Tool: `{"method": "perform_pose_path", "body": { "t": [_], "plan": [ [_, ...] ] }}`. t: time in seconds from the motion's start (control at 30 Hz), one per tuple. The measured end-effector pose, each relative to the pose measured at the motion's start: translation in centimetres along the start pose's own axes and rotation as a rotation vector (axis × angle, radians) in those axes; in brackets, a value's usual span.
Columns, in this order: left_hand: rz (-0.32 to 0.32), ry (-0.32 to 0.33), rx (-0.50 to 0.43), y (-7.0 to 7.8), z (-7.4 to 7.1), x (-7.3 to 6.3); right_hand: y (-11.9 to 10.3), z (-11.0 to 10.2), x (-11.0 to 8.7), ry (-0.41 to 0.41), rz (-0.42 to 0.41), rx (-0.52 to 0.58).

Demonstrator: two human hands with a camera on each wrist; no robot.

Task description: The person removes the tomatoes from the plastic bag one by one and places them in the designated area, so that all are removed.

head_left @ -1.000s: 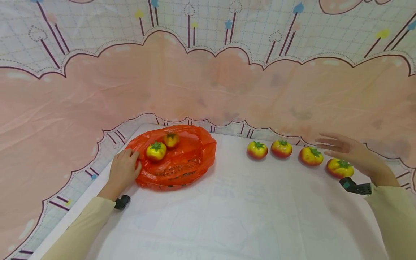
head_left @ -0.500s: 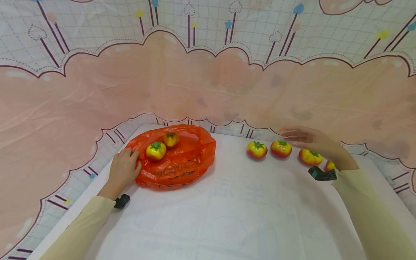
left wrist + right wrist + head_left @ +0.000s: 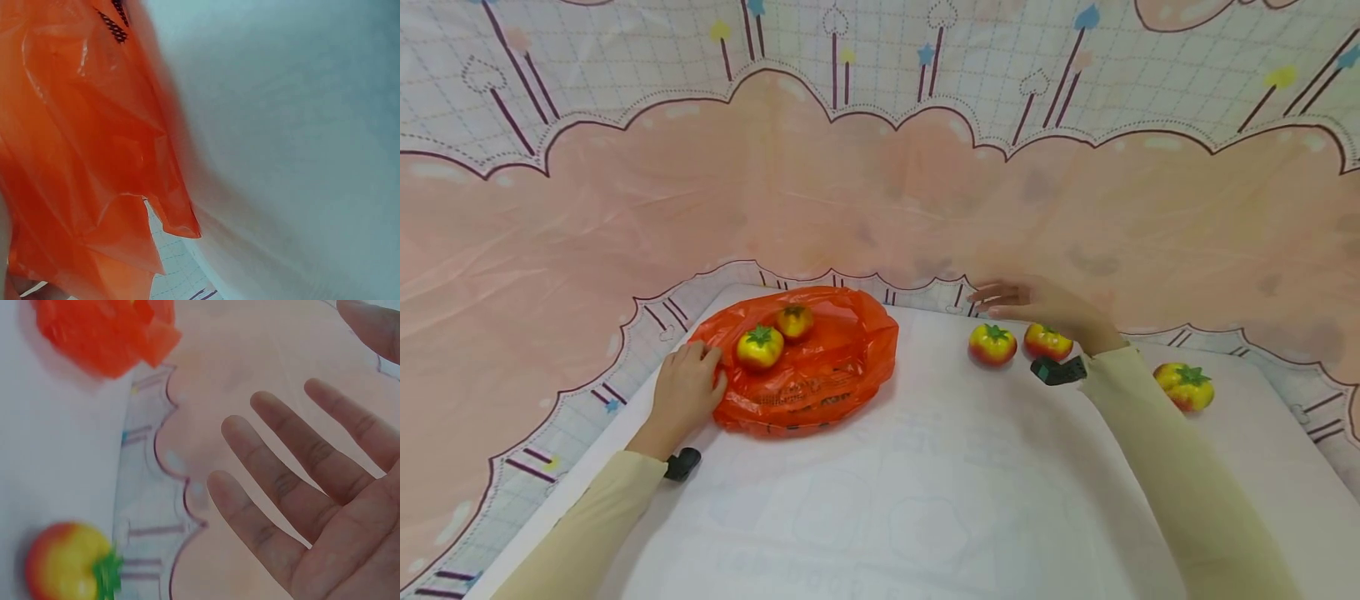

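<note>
White tabletop [image 3: 880, 500] is bearing round, glossy fruits [image 3: 992, 345]!
The left hand [image 3: 687, 382] is clamping curled fingers on a crinkly red plastic bag [image 3: 846, 346]; the right hand [image 3: 1047, 305] is hovering, straight fingers apart.

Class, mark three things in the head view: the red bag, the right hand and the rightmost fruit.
Red bag [image 3: 831, 354]: head view, bare plastic.
Right hand [image 3: 1051, 305]: head view, middle of the hand.
Rightmost fruit [image 3: 1187, 391]: head view, yellow skin.
</note>
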State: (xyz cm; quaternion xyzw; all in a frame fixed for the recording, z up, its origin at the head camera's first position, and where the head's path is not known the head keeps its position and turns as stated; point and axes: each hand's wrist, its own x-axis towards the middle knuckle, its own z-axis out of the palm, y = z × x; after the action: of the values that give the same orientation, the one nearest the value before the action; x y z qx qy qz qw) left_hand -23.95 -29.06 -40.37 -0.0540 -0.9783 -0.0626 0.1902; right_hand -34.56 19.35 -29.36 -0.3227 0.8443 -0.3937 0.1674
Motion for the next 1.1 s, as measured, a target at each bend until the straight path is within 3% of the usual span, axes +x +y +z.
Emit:
{"method": "perform_pose_path", "body": {
  "t": [0.2,0.37,0.6,0.7,1.1],
  "plan": [
    [-0.001,-0.005,0.002,-0.2,0.1,0.0,-1.3,1.7,3.3,-0.036,-0.007,0.040],
    [-0.010,-0.020,0.003,-0.1,0.1,0.0,-2.5,3.2,5.9,-0.062,-0.069,0.063],
    [0.002,-0.012,0.004,-0.1,0.0,0.1,-3.4,5.5,9.1,-0.080,-0.024,0.095],
    [0.007,-0.009,0.003,-0.1,-0.1,0.2,-3.6,6.4,10.5,-0.116,-0.051,0.126],
    [0.004,0.003,0.002,-0.2,0.1,0.2,-4.9,9.7,14.6,-0.124,-0.077,0.229]
  ]
}}
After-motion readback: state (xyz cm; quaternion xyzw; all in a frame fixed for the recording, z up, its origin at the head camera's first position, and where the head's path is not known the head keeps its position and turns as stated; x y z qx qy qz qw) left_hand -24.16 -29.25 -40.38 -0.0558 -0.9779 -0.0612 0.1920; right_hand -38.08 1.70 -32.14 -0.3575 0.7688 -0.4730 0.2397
